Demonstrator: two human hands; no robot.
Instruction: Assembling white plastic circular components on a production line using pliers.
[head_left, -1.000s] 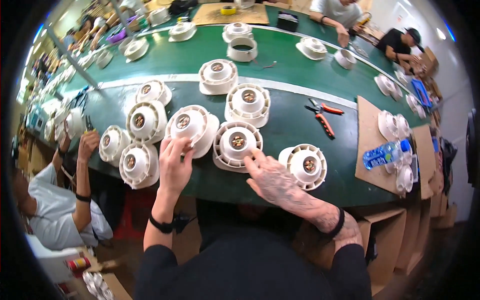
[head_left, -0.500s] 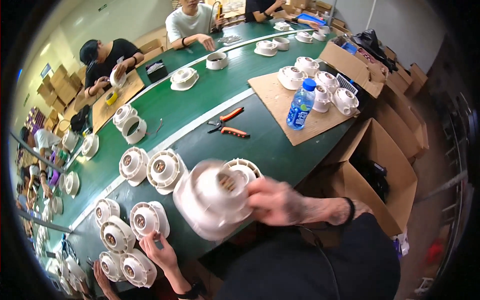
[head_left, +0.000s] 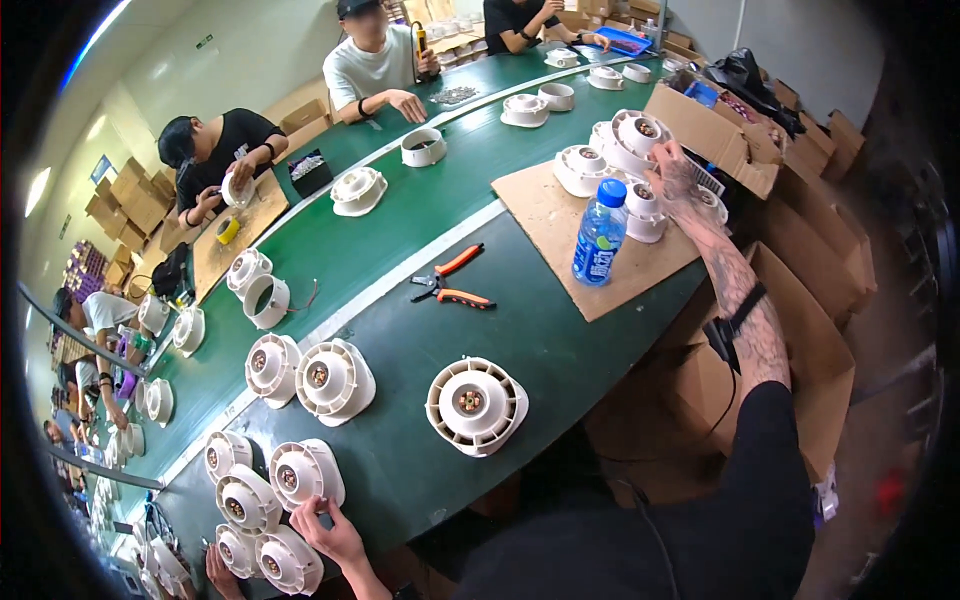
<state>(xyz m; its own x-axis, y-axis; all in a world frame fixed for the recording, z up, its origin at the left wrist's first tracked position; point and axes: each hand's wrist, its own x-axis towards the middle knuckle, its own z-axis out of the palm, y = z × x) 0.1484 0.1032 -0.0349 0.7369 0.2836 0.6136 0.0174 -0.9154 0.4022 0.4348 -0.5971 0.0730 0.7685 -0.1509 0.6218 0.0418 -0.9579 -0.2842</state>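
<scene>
green conveyor belt [head_left: 420,220], right hand [head_left: 672,172] grip clamped on round white ribbed fan housing [head_left: 640,130], left hand [head_left: 335,535] grip unclear

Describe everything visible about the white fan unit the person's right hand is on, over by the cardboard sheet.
The white fan unit looks like moulded plastic: a round ribbed housing with a brownish metallic hub at its centre. It sits tilted, face up and toward the camera, on other white units at the far end of the cardboard sheet, beside an open carton. The right hand grips its right rim.
</scene>
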